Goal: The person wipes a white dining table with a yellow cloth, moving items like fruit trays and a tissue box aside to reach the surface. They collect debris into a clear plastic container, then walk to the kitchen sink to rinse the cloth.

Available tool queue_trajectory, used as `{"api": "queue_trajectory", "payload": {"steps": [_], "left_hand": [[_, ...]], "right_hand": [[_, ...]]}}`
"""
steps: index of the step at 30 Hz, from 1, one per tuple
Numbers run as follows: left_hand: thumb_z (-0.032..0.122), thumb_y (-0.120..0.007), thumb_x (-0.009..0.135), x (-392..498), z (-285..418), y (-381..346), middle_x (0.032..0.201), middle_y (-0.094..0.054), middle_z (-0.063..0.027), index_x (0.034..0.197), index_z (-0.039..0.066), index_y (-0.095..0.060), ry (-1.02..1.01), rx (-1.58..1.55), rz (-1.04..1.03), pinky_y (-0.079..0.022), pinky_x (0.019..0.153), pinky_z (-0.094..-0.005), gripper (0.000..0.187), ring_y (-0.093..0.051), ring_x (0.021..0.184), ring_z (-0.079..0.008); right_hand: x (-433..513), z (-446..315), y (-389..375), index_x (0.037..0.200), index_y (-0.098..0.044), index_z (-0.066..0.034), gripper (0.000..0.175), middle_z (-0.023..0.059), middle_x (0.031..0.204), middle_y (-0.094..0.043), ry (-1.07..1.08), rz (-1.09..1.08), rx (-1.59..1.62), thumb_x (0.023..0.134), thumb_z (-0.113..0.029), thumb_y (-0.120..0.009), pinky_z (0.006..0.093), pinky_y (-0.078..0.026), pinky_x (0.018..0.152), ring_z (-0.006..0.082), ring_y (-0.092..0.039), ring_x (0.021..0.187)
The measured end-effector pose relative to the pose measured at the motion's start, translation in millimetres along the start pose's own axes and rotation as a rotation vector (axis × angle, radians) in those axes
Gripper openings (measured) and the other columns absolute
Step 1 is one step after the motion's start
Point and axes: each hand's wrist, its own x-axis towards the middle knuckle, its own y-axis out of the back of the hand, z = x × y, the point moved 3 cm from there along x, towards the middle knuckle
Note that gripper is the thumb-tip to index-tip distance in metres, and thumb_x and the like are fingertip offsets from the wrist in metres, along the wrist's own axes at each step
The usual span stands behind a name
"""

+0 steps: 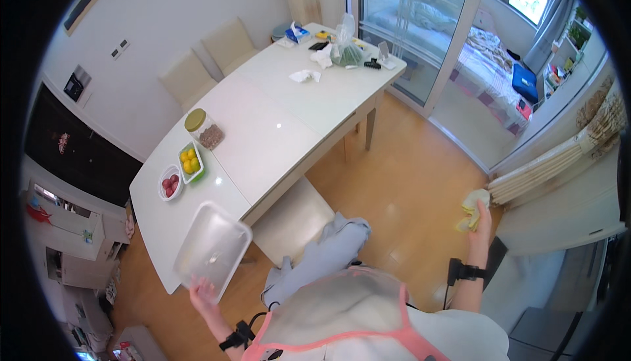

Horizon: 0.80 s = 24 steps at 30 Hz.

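Note:
At the lower left of the head view, my left hand (203, 293) is on the near end of a translucent plastic tray or lid (214, 245), tilted over the table's corner and partly blurred. My right hand (481, 217), held out at the right above the floor, grips a pale white-and-yellow cloth (472, 208). Behind the tray, on the white table (261, 114), stand a white bowl of red fruit (170, 183), a basket of yellow fruit (191, 162) and a clear jar with a green lid (204, 129).
A padded chair (296, 218) with a grey-blue garment (330, 245) is tucked against the table's near side. At the far end are a tied plastic bag (347, 48), a tissue box (297, 34) and crumpled tissue (304, 76). A curtain (552, 168) hangs at the right.

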Motion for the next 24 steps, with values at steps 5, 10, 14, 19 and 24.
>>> {"api": "queue_trajectory", "payload": {"steps": [5, 10, 14, 19, 24], "left_hand": [[0.018, -0.052, 0.089, -3, -29, -143, 0.095, -0.063, -0.0067, 0.137, 0.001, -0.045, 0.026, 0.227, -0.233, -0.047, 0.071, -0.0294, 0.051, -0.059, 0.085, -0.0150], [0.013, -0.050, 0.081, -83, -77, -300, 0.099, -0.060, -0.0072, 0.135, -0.001, -0.046, 0.109, 0.477, -0.611, -0.046, 0.075, -0.0289, 0.056, -0.058, 0.088, -0.0150], [0.016, -0.052, 0.081, -174, -152, -392, 0.097, -0.061, -0.0070, 0.132, -0.001, -0.048, 0.248, 0.628, -0.880, -0.046, 0.074, -0.0292, 0.054, -0.059, 0.088, -0.0160], [0.016, -0.052, 0.083, -299, -276, -473, 0.093, -0.062, -0.0064, 0.130, 0.000, -0.049, 0.416, 0.701, -1.082, -0.046, 0.069, -0.0286, 0.049, -0.059, 0.084, -0.0161], [0.017, -0.052, 0.085, -428, -388, -554, 0.092, -0.062, -0.0071, 0.133, -0.001, -0.047, 0.574, 0.833, -1.302, -0.047, 0.067, -0.0286, 0.051, -0.059, 0.083, -0.0163]], "right_hand": [[-38, -14, 87, 0.116, -0.060, -0.0074, 0.029, 0.0032, 0.101, -0.067, -0.027, 0.149, -0.030, 0.090, -0.020, -0.064, 0.0269, -0.049, 0.061, 0.0138, -0.064, 0.080], [-91, -37, 163, 0.131, -0.051, -0.0069, 0.041, 0.0066, 0.116, -0.063, 0.066, 0.252, -0.133, 0.093, -0.021, -0.061, 0.0299, -0.052, 0.077, 0.0179, -0.064, 0.094], [-114, -53, 228, 0.132, -0.052, -0.0031, 0.040, 0.0070, 0.121, -0.062, 0.129, 0.183, -0.215, 0.095, -0.017, -0.059, 0.0284, -0.050, 0.087, 0.0152, -0.061, 0.104], [-118, -75, 307, 0.131, -0.054, -0.0024, 0.043, 0.0073, 0.119, -0.064, 0.118, 0.020, -0.698, 0.091, -0.015, -0.061, 0.0270, -0.045, 0.091, 0.0122, -0.057, 0.107], [-103, -116, 385, 0.145, -0.039, -0.0137, 0.066, 0.0115, 0.110, -0.066, 0.105, -0.026, -0.753, 0.084, -0.017, -0.064, 0.0318, -0.048, 0.087, 0.0211, -0.063, 0.099]]}}
